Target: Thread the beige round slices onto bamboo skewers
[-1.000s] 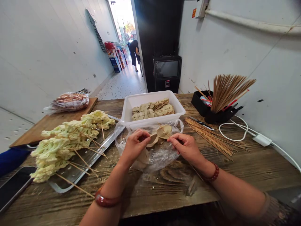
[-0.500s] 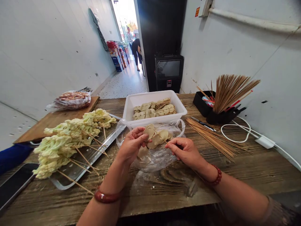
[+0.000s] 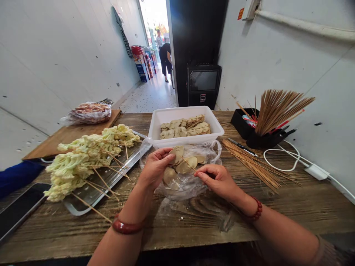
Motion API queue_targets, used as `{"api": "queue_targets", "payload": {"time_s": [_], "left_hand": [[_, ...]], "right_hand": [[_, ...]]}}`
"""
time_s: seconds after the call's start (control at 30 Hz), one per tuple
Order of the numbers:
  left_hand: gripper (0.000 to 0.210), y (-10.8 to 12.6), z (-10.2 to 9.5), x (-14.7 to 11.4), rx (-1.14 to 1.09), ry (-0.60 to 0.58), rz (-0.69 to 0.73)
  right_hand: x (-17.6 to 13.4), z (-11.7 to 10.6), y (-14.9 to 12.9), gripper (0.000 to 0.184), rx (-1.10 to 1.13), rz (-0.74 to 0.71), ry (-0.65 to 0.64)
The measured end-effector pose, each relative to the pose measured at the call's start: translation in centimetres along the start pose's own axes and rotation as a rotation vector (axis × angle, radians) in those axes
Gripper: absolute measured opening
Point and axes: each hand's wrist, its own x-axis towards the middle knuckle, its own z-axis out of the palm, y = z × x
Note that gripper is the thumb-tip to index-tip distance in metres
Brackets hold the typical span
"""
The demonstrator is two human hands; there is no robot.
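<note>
My left hand [image 3: 155, 168] pinches a thin, round beige slice [image 3: 178, 153] between thumb and fingers. Closed on the near end of a thin wooden skewer [image 3: 193, 169] is my right hand [image 3: 217, 179]. The skewer points up and left to the held slice, passing across another beige slice [image 3: 186, 166]; whether it pierces that one I cannot tell. Below both hands lies a clear plastic bag [image 3: 191, 190] with more such slices [image 3: 170, 177]. Just behind, a white plastic tub [image 3: 188, 141] holds skewered beige slices [image 3: 173, 132].
On the left, skewered cauliflower [image 3: 83, 155] lies on a metal tray [image 3: 74, 210], near a phone [image 3: 23, 207] and a cutting board [image 3: 50, 142] bearing a bagged package [image 3: 90, 112]. To the right are loose skewers [image 3: 249, 164], a black holder [image 3: 259, 140] and a white cable [image 3: 280, 169].
The view has shifted slightly, so most things sit further right. The skewer now shows more clearly, reaching up to the slice in my left hand. Both hands keep their grip.
</note>
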Motion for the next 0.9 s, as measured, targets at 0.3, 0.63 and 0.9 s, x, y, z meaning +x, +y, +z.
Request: {"api": "queue_targets", "payload": {"time_s": [0.3,0.63,0.9], "left_hand": [[0.031,0.1,-0.1,-0.1,0.092,0.008,0.038],[0.032,0.3,-0.1,-0.2,0.112,0.022,0.066],[0.030,0.3,0.0,-0.2,0.128,0.036,0.069]], "right_hand": [[0.0,0.2,0.6,0.022,-0.059,-0.058,-0.009],[0.0,0.4,1.1,0.020,-0.071,-0.073,-0.003],[0.0,0.4,1.3,0.019,-0.062,-0.065,-0.009]]}}
